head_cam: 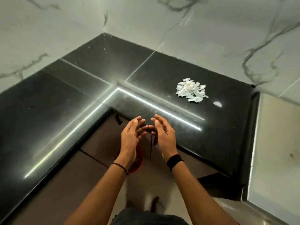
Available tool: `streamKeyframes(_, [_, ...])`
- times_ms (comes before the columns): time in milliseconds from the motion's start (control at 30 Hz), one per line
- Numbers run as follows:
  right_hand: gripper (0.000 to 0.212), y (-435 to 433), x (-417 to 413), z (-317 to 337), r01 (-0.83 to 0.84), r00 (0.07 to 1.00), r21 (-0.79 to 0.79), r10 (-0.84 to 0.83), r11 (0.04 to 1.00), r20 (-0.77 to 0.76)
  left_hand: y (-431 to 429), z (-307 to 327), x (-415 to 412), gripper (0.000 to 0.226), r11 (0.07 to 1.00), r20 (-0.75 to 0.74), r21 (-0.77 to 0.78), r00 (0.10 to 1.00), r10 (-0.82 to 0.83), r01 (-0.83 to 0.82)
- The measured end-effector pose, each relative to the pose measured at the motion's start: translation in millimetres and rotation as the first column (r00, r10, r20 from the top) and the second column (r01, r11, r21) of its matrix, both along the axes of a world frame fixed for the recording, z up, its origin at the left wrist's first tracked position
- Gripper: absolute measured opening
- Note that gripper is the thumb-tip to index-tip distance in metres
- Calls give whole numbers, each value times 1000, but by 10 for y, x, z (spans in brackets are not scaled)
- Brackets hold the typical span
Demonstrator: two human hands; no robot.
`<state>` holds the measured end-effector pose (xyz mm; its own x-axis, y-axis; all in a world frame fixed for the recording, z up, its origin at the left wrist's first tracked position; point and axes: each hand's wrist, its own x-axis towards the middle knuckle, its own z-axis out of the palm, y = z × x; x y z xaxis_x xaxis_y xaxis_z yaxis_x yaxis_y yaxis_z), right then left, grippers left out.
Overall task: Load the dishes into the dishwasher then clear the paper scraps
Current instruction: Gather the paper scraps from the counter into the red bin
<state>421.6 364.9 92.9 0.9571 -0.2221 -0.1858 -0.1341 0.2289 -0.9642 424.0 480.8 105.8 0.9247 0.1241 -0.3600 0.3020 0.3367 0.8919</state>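
Your forearms reach up from the bottom edge, side by side, above a brown cabinet front [97, 143] and pale floor. On the far left, a glossy black counter [48, 111] runs along a marble-veined wall [48, 30] and turns a corner toward the right; this left stretch shows only streaks of reflected light.

Your left hand [131, 135], with a thin cord at its wrist, hovers by the counter's inner corner. Its palm is turned inward, its fingers are loosely curved, and it holds nothing. Below that wrist sits a round red object [138, 163], partly hidden; bin or bowl cannot be told.

Your right hand [164, 135], with a black band at its wrist, mirrors the left: palm inward, fingers relaxed and spread, nothing in it. The two hands face each other closely, and blur hides whether the fingertips meet. They look readied as a pair of scoops.

Farther right, toward the wall, the scraps [191, 91] lie in one tight white pile on the counter, well apart from both hands. Heaped like that, they should gather in a single two-handed sweep.

At the far right, a pale metal surface [276, 143] adjoins the counter. No dishes or dishwasher are in view, so loading seems done and the scraps are what remains.
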Motion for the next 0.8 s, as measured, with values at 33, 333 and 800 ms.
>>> streamKeyframes(33, [26, -114, 29, 24, 14, 1000, 5, -14, 1000, 25, -109, 22, 59, 32, 1000, 24, 4, 1000, -17, 17])
streamKeyframes(333, [28, -915, 191, 44, 138, 990, -65, -135, 988, 51, -910, 130, 497, 31, 982, 53, 14, 980, -191, 190])
streamKeyframes(800, [36, -1844, 1329, -305, 201, 952, -691, -305, 694, -30, -1663, -128, 1855, 29, 903, -19, -27, 903, -428, 428])
